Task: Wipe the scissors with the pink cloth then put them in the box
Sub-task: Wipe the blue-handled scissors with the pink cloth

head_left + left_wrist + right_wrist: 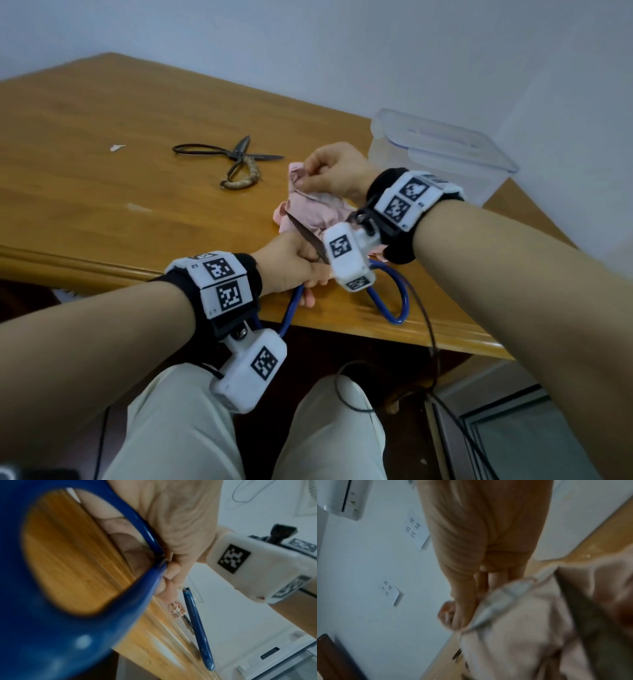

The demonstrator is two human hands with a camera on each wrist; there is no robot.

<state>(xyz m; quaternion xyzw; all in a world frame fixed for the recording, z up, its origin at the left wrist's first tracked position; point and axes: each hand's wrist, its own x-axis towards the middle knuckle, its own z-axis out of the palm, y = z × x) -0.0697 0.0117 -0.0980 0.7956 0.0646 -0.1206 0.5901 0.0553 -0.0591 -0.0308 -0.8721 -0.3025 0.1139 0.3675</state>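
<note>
My left hand (pixel 294 263) grips blue-handled scissors (pixel 394 301) near their pivot at the table's front edge; the blue loops (pixel 51 635) hang toward me and a dark blade (pixel 305 236) points up and away. My right hand (pixel 329 171) pinches the pink cloth (pixel 308 212), which drapes over the other blade (pixel 496 608). A second pair, old dark scissors (pixel 233 157) with a wrapped handle, lies open on the table farther left. The clear plastic box (pixel 442 154) with a blue-trimmed rim stands at the back right.
The wooden table (pixel 102 171) has a small white scrap (pixel 117 147) at the left. Its raised front edge (pixel 376 318) runs just under the scissors. A dark cable (pixel 428 329) hangs from my right wrist over the edge toward my knees.
</note>
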